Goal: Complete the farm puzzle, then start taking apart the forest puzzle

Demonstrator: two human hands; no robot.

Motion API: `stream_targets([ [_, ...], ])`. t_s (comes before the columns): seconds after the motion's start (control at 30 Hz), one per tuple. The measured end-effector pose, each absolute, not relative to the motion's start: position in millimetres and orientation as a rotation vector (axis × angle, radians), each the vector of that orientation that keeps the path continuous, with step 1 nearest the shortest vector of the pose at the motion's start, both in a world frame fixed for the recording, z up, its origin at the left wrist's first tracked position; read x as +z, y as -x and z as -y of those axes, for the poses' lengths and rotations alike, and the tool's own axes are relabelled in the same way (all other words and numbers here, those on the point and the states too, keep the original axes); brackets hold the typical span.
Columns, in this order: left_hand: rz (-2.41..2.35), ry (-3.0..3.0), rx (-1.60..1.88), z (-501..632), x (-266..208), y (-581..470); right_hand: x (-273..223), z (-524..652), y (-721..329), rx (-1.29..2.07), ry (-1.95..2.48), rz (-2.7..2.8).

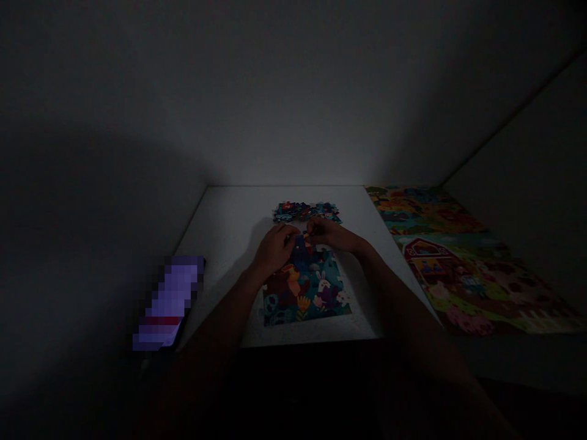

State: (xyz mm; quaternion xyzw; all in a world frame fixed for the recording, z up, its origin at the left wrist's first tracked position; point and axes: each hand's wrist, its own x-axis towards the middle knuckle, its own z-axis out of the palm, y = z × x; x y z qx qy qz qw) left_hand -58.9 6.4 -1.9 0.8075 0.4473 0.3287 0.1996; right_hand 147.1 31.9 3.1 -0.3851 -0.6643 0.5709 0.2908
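A partly joined jigsaw puzzle (302,287) with a white rabbit, an orange animal and flowers lies on the white tabletop. At its upper left edge is my left hand (276,247), fingers curled in and closed; whatever they grip is hidden. My right hand (329,235) pinches a small puzzle piece (306,234) with some orange on it, just above the puzzle's top edge. The fingertips of both hands are close together. Just beyond them sits a pile of loose puzzle pieces (307,209), mostly dark blue and teal. The light is dim.
On the left, a lit phone (172,299) with a blurred screen stands at the table's side. To the right lie a farm picture (472,287) with a red barn and another animal picture (426,211). A pale wall (284,110) rises behind the table (224,226).
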Motion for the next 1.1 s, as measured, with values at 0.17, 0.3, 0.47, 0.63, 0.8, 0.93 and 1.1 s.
stream_targets([
  [0.17,-1.203,-2.270,0.912,-6.3,-1.0,61.2,6.1,-31.3,-149.3,1.525,1.003,1.771],
  [0.3,-1.191,-2.277,0.896,-5.9,-0.6,62.5,8.3,-30.3,-149.9,1.570,0.989,1.757],
  [0.47,-1.161,-2.295,0.910,-6.1,-0.4,63.9,11.3,-29.7,-151.2,1.567,1.006,1.755],
  [0.63,-1.127,-2.292,0.924,-6.2,-0.1,64.3,11.5,-29.2,-153.5,1.526,1.033,1.766],
  [0.8,-1.168,-2.198,0.905,-9.7,-2.8,63.0,7.5,-31.8,-153.3,1.429,1.080,1.807],
  [0.93,-1.174,-2.132,0.883,-15.0,-6.5,63.1,5.4,-34.1,-152.0,1.384,1.093,1.861],
  [1.1,-1.171,-2.034,0.841,-20.0,-9.0,64.6,4.7,-34.3,-150.5,1.350,1.095,1.906],
])
